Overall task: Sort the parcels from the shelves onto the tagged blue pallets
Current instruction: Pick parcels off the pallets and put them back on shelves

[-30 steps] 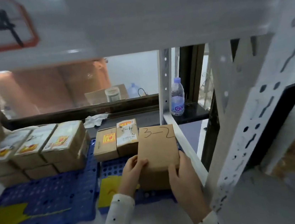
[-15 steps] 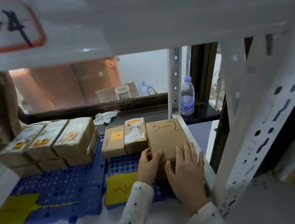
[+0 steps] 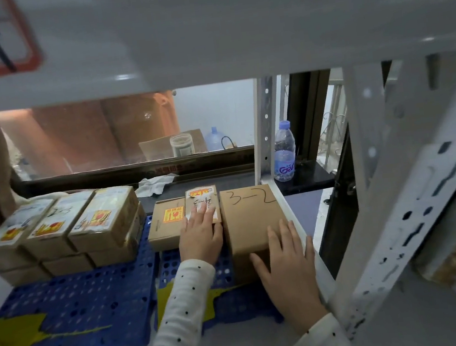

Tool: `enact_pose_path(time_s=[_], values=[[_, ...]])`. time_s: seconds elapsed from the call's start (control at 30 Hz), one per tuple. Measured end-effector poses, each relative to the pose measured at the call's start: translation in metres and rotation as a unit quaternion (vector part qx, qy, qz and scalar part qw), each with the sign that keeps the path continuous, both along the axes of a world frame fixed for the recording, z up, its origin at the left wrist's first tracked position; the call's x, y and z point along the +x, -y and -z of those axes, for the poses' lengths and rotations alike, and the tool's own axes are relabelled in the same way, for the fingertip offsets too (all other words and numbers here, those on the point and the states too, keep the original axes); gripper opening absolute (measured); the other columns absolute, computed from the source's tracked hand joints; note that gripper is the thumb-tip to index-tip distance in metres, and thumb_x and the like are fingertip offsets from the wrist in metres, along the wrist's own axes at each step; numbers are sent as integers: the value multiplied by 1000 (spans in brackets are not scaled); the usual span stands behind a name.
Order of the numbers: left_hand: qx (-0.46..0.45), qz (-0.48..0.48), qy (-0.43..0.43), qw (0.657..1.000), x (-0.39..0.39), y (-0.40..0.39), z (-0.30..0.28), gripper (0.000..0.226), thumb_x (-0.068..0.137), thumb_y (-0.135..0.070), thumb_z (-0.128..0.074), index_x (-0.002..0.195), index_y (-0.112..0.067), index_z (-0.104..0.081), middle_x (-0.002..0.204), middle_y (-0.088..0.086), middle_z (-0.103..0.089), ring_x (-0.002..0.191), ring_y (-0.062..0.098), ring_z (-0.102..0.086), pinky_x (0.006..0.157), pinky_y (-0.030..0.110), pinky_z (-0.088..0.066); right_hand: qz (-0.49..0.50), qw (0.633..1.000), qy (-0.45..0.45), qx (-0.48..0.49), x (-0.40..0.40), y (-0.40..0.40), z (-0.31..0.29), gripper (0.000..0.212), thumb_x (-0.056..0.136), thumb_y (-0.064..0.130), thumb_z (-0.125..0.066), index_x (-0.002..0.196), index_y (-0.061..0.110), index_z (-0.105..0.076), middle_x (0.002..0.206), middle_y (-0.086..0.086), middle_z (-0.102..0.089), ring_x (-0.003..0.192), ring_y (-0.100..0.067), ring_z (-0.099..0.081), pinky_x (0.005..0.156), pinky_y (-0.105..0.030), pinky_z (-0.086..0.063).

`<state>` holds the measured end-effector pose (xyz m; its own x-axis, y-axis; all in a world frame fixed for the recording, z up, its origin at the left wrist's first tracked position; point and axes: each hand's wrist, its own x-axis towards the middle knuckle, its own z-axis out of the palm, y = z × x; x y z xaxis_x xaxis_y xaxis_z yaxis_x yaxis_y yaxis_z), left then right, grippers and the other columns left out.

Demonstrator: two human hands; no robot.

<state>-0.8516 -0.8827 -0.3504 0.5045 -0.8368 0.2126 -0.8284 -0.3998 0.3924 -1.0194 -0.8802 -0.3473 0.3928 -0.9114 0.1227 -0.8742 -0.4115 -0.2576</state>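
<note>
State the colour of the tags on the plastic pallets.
Yellow tags on blue plastic pallets, clearest in the head view.

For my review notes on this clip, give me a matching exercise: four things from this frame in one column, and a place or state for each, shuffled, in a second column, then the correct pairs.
Things:
1. box marked 3-2
2. left hand
3. water bottle
4. right hand

Places or states:
A. stands upright on the dark sill behind the shelf post
B. lies flat on the near end of the box marked 3-2
C. sits at the right edge of the right blue pallet
D. rests with straight fingers on the small labelled box

Pairs: 1-C, 2-D, 3-A, 4-B
</note>
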Motion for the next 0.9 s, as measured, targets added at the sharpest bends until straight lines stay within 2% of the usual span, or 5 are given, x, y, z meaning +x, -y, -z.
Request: enact_pose_path(time_s=[0.2,0.37,0.63,0.73,0.9], values=[[111,31,52,992,10,0,14,57,99,-33,-37,151,-23,-18,159,-5,-13,147,15,-8,120,36,-9,5,1000,4,-12,3,12,1,86,96,54,2,109,10,-71,118,-16,-66,114,-33,-62,90,-56,-46],[110,43,49,992,15,-2,15,60,97,-36,-41,152,-24,-19,159,-5,-13,147,15,-9,120,35,-9,-2,999,2,-46,15,23,-3,52,86,49,-51,118,10,-67,129,-17,-60,122,-34,-55,96,-58,-41],[59,54,100,992,9,-15,17,61,89,-44,-54,141,-16,-38,157,6,-18,147,23,-13,120,38,-13,-15,1000,4,-3,30,43,-13,60,98,50,-29,149,19,-20,159,-6,-8,148,-23,0,117,-48,-2],[-61,38,134,988,-14,-32,28,43,65,-38,-76,100,-14,-66,111,9,-62,102,28,-62,88,38,-51,-11,1000,5,5,31,48,-13,60,98,50,-30,149,20,-21,159,-6,-9,148,-23,-1,117,-49,-4],[-28,98,136,985,-52,-52,64,19,66,-40,-56,68,-25,-68,71,-5,-57,66,16,-56,59,24,-42,-6,1000,17,14,39,50,-15,61,97,51,-32,149,19,-22,159,-5,-10,148,-25,-2,118,-50,-4]])
